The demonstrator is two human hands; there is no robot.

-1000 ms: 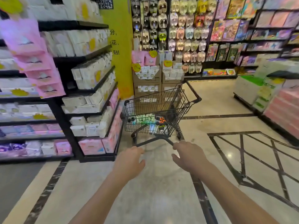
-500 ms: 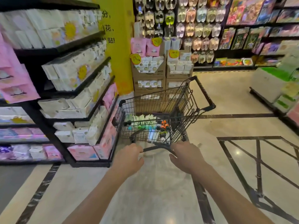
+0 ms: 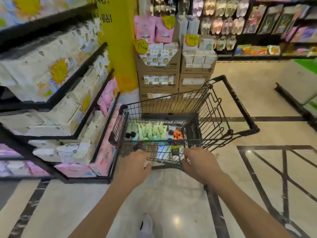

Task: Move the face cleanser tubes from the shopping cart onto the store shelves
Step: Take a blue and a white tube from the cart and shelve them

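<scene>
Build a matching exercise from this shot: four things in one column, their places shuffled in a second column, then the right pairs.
Things
1. pale green face cleanser tubes
2. small orange packet
3. stacked brown cardboard boxes
4. pastel slippers

Places
A. hanging on the far wall
B. on the floor beyond the black wire shopping cart
C. in the cart, in a row across its middle
D. in the cart, just right of the green tubes

Pairs: 1-C, 2-D, 3-B, 4-A

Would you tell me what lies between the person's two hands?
In the head view, the near wire wall of the shopping cart spans the gap between the left hand and right hand; a white tube shows behind it.
</scene>
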